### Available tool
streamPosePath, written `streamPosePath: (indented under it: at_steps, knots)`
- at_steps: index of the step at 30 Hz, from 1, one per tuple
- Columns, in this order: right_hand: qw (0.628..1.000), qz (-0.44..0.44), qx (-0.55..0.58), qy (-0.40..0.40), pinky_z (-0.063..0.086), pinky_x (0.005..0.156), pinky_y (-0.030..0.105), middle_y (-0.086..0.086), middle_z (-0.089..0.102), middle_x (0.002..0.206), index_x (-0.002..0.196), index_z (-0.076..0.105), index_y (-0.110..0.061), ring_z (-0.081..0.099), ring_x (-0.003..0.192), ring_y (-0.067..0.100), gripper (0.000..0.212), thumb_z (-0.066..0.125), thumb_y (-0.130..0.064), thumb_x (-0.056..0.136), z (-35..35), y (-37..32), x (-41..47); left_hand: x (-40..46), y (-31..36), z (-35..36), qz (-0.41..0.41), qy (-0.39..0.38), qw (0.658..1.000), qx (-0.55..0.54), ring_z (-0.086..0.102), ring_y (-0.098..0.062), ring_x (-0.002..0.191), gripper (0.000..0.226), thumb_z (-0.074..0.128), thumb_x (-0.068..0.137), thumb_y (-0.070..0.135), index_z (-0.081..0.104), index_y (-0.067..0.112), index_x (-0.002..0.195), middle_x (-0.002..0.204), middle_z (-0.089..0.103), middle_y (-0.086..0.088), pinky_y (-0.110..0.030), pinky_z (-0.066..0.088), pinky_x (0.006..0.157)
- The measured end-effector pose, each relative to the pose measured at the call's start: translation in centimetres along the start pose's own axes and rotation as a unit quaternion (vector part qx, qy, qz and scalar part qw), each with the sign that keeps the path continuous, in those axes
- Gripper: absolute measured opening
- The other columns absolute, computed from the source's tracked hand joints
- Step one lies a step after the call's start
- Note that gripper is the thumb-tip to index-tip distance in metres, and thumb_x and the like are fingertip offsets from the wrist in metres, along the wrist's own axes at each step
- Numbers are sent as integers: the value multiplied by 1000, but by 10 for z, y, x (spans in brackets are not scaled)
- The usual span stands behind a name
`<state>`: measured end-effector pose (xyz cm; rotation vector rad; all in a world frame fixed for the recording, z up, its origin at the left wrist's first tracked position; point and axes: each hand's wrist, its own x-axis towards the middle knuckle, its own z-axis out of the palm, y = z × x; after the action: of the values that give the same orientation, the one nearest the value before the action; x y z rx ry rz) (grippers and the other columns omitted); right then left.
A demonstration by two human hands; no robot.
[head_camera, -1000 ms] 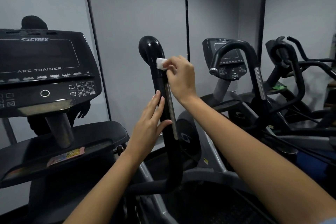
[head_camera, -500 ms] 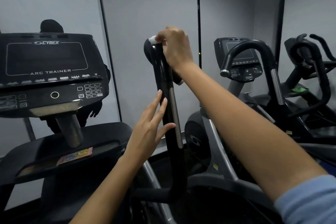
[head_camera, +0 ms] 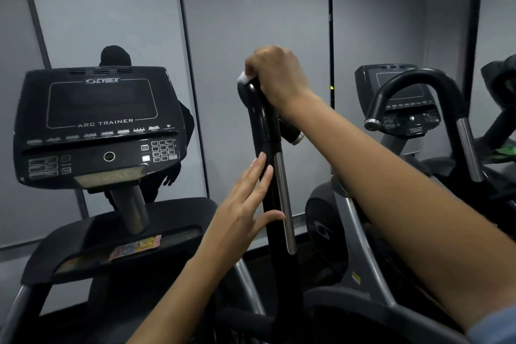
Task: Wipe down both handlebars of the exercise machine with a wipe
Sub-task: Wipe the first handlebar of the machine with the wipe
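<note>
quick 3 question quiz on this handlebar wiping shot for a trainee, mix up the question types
1. True or false: the right hand holds the wipe at the top of the handlebar.
2. The left hand is: A) gripping the console B) flat against the handlebar, fingers straight C) holding a second wipe.
3. Fill in: the console reads "ARC ____".

Key: 1 true; 2 B; 3 TRAINER.
</note>
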<state>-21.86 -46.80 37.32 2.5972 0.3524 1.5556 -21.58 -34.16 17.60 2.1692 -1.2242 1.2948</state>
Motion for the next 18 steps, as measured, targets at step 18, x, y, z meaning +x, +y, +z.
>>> streamPosePath:
  at_steps: [18]
  knots:
    - [981, 90, 162, 64, 41, 75, 28, 10, 66, 104, 99, 71, -10, 59, 96, 28, 33, 43, 1, 84, 12, 6, -2, 1, 2, -4, 1, -5, 999, 40, 16, -14, 141, 64, 33, 94, 48, 26, 7, 143, 153, 17, -5, -16, 4, 114]
